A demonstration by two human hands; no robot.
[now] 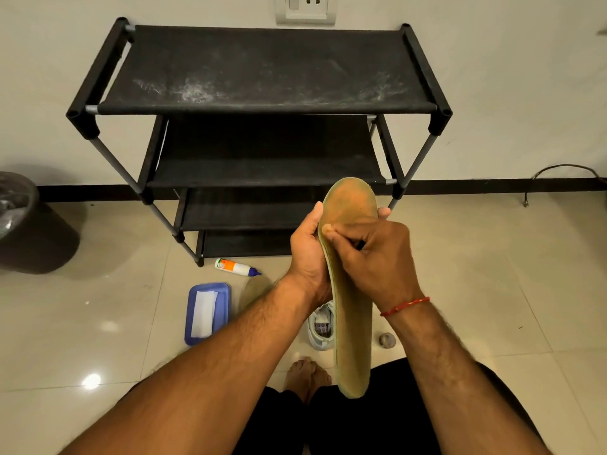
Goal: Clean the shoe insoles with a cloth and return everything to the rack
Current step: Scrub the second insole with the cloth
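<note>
Two insoles show here: one insole [352, 307] held up in both hands, and a second insole [254, 290] lying on the floor [492, 274] just beside the blue tray [192, 310]. There is one tray holding one folded white cloth [204, 311], one glue bottle [234, 267] on its side near the foot of the rack, one pale shoe [319, 328] partly hidden behind the held insole, one small round object [387, 339] near the shoe, one dark bin [31, 224] at the left, and one black rack [262, 70] with four shelves against the wall. The left hand [307, 257] grips the held insole from its left edge, with the thumb on the near face and the fingers [384, 212] wrapped behind, so that a fingertip shows past the right edge. The right hand [377, 257] lies over the front face about a third of the way down, its fingers curled against it and the thumb tip pressed at the left edge. Whether it also holds anything against the insole cannot be told. The insole's long axis runs almost straight up and down the view, with the broad toe end pointing up toward the rack and the heel end down toward the person's lap.
</note>
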